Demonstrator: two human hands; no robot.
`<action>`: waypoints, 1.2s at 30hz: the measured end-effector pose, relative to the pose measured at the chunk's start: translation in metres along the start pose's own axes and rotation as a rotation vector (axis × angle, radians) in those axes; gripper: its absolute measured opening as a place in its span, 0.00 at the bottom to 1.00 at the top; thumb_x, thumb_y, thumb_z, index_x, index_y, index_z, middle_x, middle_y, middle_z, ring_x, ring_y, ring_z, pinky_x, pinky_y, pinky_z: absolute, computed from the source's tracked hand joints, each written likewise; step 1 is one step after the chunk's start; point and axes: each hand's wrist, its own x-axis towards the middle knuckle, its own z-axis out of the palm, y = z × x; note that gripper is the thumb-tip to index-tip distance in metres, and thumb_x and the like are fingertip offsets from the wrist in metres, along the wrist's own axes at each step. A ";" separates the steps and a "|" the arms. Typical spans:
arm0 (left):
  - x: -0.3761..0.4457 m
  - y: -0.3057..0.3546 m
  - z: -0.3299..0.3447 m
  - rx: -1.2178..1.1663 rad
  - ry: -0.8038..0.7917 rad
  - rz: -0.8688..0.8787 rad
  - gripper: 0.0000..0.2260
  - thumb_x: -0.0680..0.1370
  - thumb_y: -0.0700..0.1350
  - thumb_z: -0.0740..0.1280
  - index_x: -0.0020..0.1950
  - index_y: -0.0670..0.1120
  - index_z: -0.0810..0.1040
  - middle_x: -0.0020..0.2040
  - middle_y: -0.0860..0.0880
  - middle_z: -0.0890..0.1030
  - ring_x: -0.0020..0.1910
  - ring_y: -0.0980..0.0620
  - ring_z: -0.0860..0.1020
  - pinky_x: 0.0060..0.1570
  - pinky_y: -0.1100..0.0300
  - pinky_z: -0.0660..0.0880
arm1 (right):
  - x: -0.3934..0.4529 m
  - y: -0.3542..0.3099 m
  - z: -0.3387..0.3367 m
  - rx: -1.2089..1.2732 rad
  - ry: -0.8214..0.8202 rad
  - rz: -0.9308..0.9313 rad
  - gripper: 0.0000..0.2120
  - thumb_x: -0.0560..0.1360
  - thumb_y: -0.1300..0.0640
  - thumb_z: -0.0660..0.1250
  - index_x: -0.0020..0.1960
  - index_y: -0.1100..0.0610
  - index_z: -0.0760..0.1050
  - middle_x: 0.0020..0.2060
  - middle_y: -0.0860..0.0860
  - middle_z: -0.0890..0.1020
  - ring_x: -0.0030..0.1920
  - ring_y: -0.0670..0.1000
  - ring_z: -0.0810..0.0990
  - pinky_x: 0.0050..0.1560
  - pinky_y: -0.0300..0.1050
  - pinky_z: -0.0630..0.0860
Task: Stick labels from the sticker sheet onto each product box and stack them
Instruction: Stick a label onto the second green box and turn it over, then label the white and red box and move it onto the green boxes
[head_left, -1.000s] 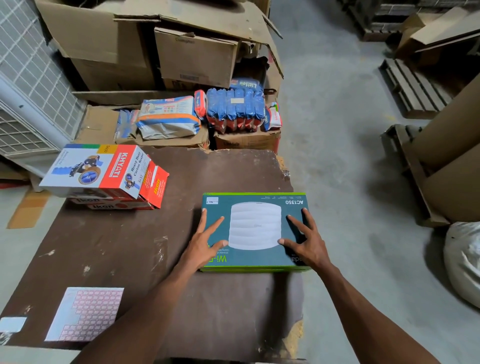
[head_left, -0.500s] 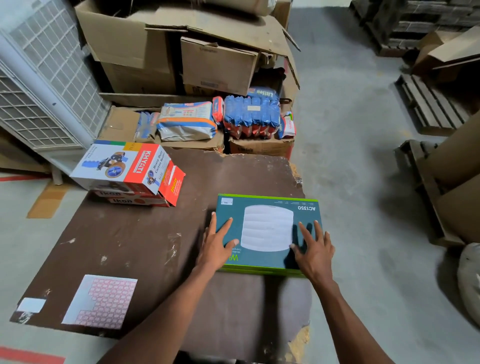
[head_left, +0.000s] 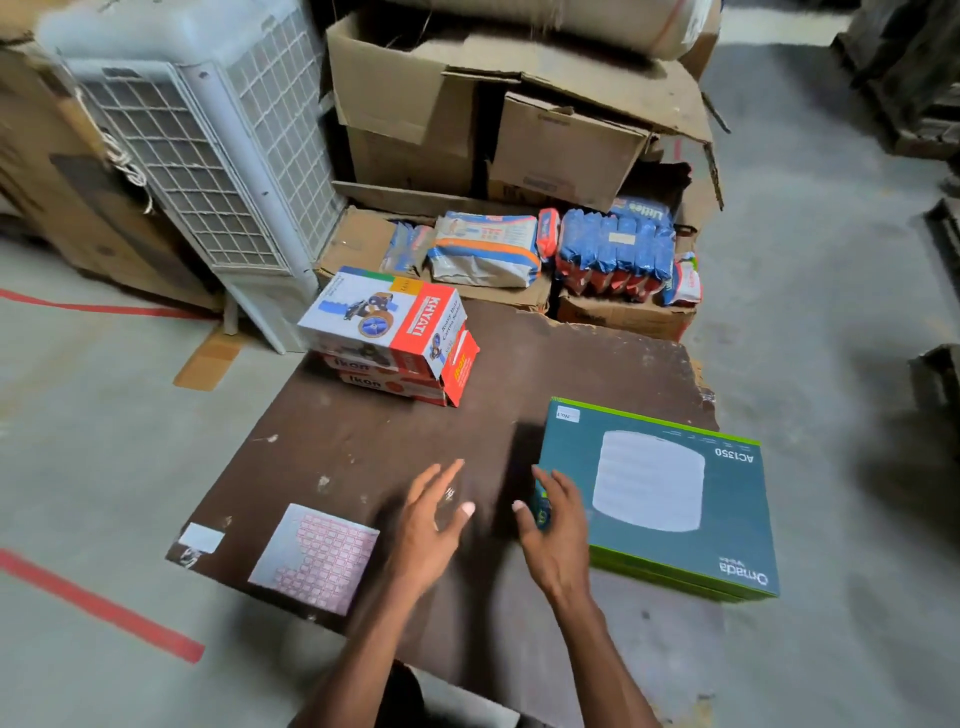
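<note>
On the brown board (head_left: 363, 447), your left hand (head_left: 423, 535) hovers with fingers spread, holding nothing, just right of the sticker sheet (head_left: 314, 556). Your right hand (head_left: 556, 535), fingers relaxed, touches the teal box (head_left: 660, 499) at its left edge.

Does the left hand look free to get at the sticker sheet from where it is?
Probably yes. The left hand is open, holds nothing, and hovers just right of the sticker sheet; only bare board lies between them.

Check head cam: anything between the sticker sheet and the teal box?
Both hands, left hand and right hand, open above bare brown board, between sticker sheet and teal box. Head view.
</note>
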 end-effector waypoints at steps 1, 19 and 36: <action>0.004 -0.010 -0.014 -0.007 -0.001 -0.025 0.26 0.77 0.52 0.70 0.72 0.69 0.69 0.71 0.59 0.68 0.72 0.57 0.70 0.69 0.44 0.73 | 0.003 -0.009 0.018 -0.003 -0.051 0.007 0.25 0.75 0.57 0.74 0.72 0.51 0.76 0.71 0.54 0.72 0.72 0.52 0.70 0.74 0.41 0.62; 0.186 -0.080 -0.168 0.059 -0.046 0.008 0.24 0.79 0.47 0.72 0.75 0.56 0.73 0.79 0.51 0.60 0.76 0.49 0.65 0.73 0.48 0.68 | 0.152 -0.137 0.179 -0.041 0.063 0.009 0.16 0.75 0.54 0.74 0.62 0.51 0.79 0.62 0.52 0.73 0.60 0.52 0.77 0.63 0.40 0.75; 0.233 -0.040 -0.132 0.485 -0.030 -0.057 0.41 0.75 0.61 0.72 0.80 0.66 0.51 0.81 0.47 0.32 0.78 0.26 0.43 0.69 0.30 0.64 | 0.291 -0.187 0.158 -0.164 -0.191 0.024 0.36 0.78 0.45 0.70 0.81 0.49 0.59 0.79 0.54 0.60 0.75 0.59 0.66 0.73 0.63 0.68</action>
